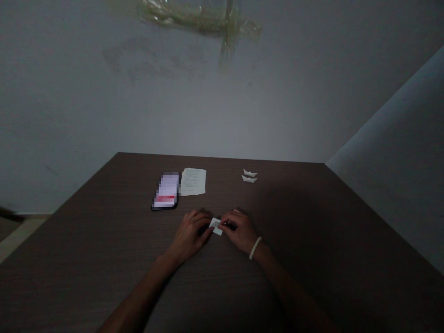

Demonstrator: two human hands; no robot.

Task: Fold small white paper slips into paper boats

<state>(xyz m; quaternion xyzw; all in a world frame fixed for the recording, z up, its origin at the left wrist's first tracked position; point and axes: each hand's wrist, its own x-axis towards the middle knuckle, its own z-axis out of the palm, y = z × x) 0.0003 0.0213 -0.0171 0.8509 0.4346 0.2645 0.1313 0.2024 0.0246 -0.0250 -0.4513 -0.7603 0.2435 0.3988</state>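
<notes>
A small folded piece of white paper (215, 226) is between my two hands, low over the middle of the dark table. My left hand (192, 233) pinches its left edge, thumb in front and fingers behind. On the other side, my right hand (239, 230) grips the paper's right part between thumb and fingers, and a beaded bracelet (255, 248) circles that wrist. Faint dark marks show on the paper; its exact fold is too small to make out. Two white paper boats (249, 179) sit close together farther back, right of centre.
A smartphone (166, 190) with a lit, blurred screen lies at the left on the brown wooden table (294, 222). Beside it rests a stack of printed paper sheets (193, 181). The wall (222, 111), patched with tape (194, 18), rises behind the table's far edge.
</notes>
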